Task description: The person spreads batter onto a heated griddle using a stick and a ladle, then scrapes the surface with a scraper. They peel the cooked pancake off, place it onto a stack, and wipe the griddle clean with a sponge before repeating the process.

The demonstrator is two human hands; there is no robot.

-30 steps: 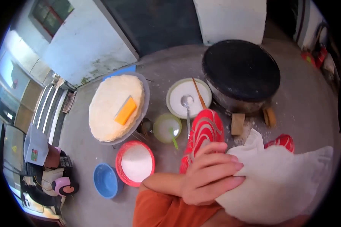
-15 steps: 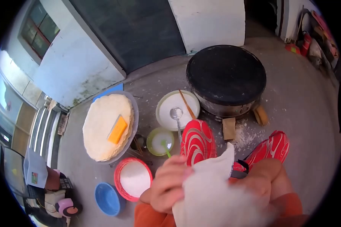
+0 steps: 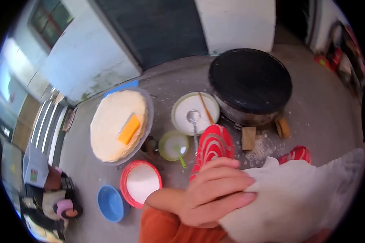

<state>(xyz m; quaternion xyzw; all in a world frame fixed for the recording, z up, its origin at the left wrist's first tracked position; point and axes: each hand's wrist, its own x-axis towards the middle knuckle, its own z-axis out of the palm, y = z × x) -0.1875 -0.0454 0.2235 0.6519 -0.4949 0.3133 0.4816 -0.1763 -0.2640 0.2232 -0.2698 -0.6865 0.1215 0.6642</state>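
My left hand (image 3: pixel 217 194) comes in from the lower left, its fingers curled over the left edge of a whitish cloth (image 3: pixel 292 194). The cloth spreads to the lower right, and its right end is blurred and thin. It lies in front of my right leg and part of the red shoe (image 3: pixel 298 155). My right hand does not show; the cloth may hide it. Beyond my left hand is my other red shoe (image 3: pixel 215 148). A round black griddle (image 3: pixel 249 81) on a metal base stands further off, with brown blocks (image 3: pixel 248 138) at its foot.
Left of centre, a yellow scraper (image 3: pixel 129 129) lies on a stack of thin round flatbreads (image 3: pixel 113 121). A pale bowl (image 3: pixel 174 117) holds white batter, a ladle (image 3: pixel 194 116) and a wooden stick. Nearer are green (image 3: pixel 161 152), red (image 3: pixel 123 178) and blue (image 3: pixel 109 206) bowls.
My left hand has moved right with the cloth, which now reaches further to the right and covers my right knee. The view has shifted slightly.
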